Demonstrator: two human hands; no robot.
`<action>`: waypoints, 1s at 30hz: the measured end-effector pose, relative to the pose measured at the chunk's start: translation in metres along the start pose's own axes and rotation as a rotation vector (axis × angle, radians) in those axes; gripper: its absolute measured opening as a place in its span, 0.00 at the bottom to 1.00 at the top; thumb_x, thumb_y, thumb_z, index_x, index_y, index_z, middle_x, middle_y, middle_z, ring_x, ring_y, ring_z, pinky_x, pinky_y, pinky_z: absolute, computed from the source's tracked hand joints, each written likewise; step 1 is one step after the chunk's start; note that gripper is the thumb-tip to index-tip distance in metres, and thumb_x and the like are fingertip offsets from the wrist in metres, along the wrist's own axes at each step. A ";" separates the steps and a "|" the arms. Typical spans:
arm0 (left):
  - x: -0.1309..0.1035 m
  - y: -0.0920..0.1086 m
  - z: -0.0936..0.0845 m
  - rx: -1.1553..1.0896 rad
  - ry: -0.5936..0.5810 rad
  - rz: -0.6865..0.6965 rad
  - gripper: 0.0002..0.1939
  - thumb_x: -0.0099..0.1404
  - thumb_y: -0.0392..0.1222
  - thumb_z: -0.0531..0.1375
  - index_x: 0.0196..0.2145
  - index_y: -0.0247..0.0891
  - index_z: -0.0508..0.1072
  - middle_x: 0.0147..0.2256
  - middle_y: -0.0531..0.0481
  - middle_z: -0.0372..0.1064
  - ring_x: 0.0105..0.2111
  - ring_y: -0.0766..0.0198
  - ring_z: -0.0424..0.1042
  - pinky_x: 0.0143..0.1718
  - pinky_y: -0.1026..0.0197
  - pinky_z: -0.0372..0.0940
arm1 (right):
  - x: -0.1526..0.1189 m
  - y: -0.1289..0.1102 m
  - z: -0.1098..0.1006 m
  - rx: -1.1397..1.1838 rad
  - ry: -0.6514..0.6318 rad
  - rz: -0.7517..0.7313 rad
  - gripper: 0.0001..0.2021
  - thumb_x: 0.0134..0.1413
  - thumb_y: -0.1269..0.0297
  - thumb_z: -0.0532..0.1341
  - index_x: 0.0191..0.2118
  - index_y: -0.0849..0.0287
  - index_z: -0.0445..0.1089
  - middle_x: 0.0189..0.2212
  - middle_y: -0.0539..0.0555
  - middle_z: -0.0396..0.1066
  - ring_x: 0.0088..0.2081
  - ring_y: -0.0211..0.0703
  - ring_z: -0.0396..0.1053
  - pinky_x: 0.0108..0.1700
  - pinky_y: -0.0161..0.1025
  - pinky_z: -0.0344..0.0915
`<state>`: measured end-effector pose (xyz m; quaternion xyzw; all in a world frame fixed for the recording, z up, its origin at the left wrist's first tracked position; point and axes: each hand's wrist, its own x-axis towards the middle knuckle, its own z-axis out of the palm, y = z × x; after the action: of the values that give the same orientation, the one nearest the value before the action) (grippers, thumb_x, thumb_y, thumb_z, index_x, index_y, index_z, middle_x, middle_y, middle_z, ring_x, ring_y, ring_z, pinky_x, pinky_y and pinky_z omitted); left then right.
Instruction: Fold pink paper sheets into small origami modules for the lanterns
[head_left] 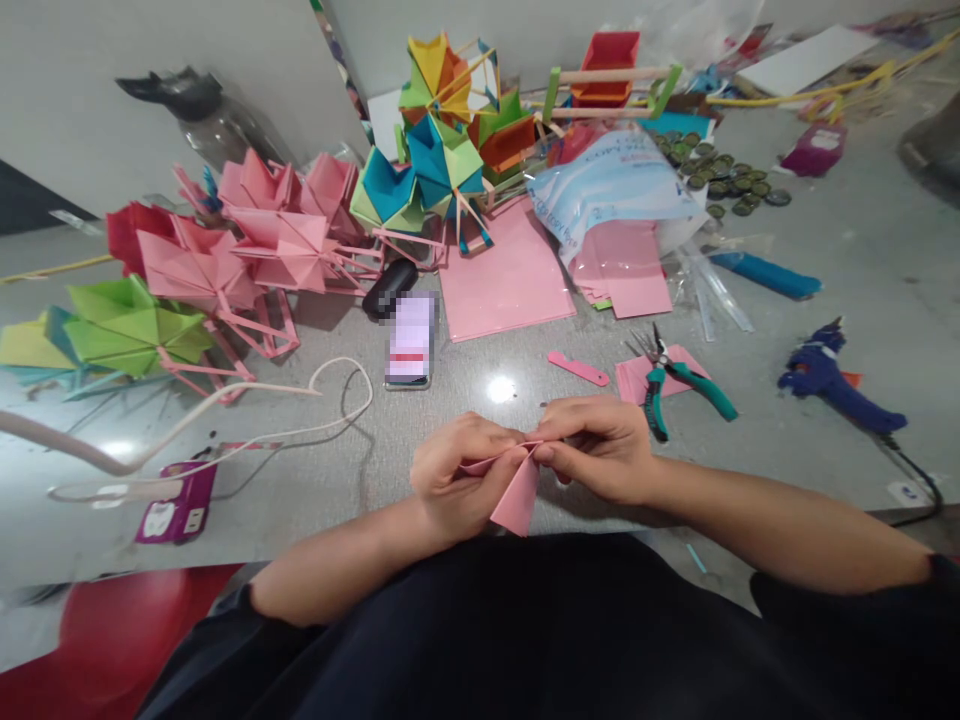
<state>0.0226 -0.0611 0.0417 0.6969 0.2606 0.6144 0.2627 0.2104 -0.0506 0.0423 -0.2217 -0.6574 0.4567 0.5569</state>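
Observation:
A folded piece of pink paper (pixel 519 500) is pinched between my two hands, above the table's near edge. My left hand (pixel 466 465) grips it from the left, thumb pressed on top. From the other side my right hand (pixel 600 445) holds the fold between thumb and fingers, and the fingertips of both hands nearly meet. A pointed flap hangs down toward my body. Just beyond my right hand lie green-handled pliers (pixel 694 385) on small pink paper pieces (pixel 634 378). A pink flat cutter-like tool (pixel 577 368) rests past my fingers.
Folded pink paper shapes (pixel 285 240) crowd the left, with green ones (pixel 131 325) beside them. Pink sheets (pixel 502 275) and a plastic paper pack (pixel 615 185) lie at the back. A phone (pixel 411 340), a white cable (pixel 262 390) and a blue glue gun (pixel 844 385) are around.

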 end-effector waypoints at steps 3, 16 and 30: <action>0.000 0.000 0.000 -0.034 -0.017 -0.016 0.05 0.73 0.34 0.69 0.41 0.40 0.78 0.32 0.51 0.82 0.29 0.65 0.82 0.33 0.63 0.76 | 0.000 0.000 -0.001 -0.019 0.012 -0.008 0.04 0.65 0.70 0.71 0.41 0.54 0.83 0.27 0.49 0.80 0.23 0.35 0.71 0.25 0.34 0.68; -0.002 -0.004 -0.008 0.104 -0.022 -0.049 0.13 0.72 0.39 0.70 0.54 0.39 0.80 0.41 0.45 0.86 0.35 0.62 0.85 0.36 0.63 0.78 | 0.002 -0.001 -0.003 -0.163 0.232 0.023 0.07 0.60 0.72 0.67 0.31 0.54 0.77 0.23 0.47 0.75 0.23 0.36 0.69 0.26 0.35 0.67; -0.004 0.000 -0.011 0.206 -0.062 -0.295 0.11 0.78 0.48 0.65 0.49 0.40 0.84 0.41 0.44 0.87 0.38 0.57 0.88 0.41 0.57 0.83 | -0.001 0.008 -0.007 -0.371 0.237 -0.165 0.06 0.60 0.72 0.66 0.35 0.52 0.76 0.23 0.46 0.73 0.22 0.37 0.66 0.24 0.37 0.64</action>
<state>0.0116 -0.0631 0.0395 0.6929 0.4132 0.5175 0.2851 0.2156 -0.0452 0.0347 -0.3177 -0.6760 0.2517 0.6154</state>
